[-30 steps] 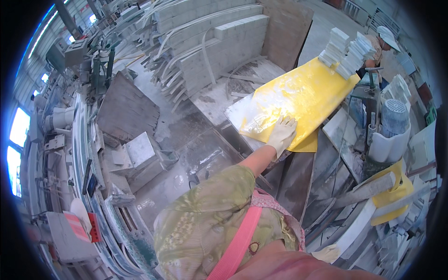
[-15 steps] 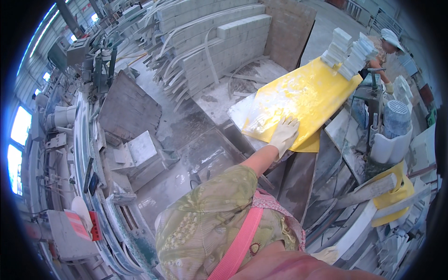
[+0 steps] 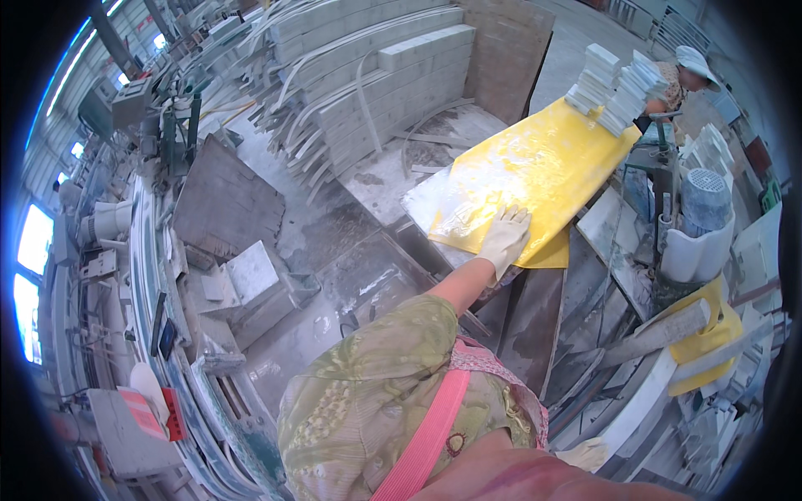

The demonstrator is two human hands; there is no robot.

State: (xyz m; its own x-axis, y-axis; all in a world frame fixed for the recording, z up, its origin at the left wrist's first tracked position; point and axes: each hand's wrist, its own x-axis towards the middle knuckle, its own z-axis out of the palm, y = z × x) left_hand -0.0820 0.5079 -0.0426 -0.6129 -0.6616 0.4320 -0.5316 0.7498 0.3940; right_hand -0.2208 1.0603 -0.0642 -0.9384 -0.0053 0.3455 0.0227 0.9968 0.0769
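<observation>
My left hand [image 3: 506, 235], in a pale glove, lies flat with its fingers stretched out on a wet, shiny yellow sheet [image 3: 547, 167]. The sheet covers most of a pale slab-like tabletop, and its near corner hangs over the edge. Two stacks of pale stone pieces [image 3: 625, 98] stand at the sheet's far end. Low in the picture, part of my gloved right hand [image 3: 585, 453] shows beside a long white strip [image 3: 637, 411]. My own body covers much of that hand, so its fingers cannot be made out.
Behind the table rise stacked pale stone blocks [image 3: 393, 104] and a brown board [image 3: 504, 54]. A person in a hat [image 3: 692, 68] works at the far right. Nearer are a blue cylinder with a grated top [image 3: 707, 200] and another yellow sheet [image 3: 710, 367]. A green-edged machine rail [image 3: 154, 275] runs along the left.
The view has shifted slightly. My left hand stays flat on the yellow sheet. At the far right, the other person's outstretched arm and glove have drawn back from the lower right.
</observation>
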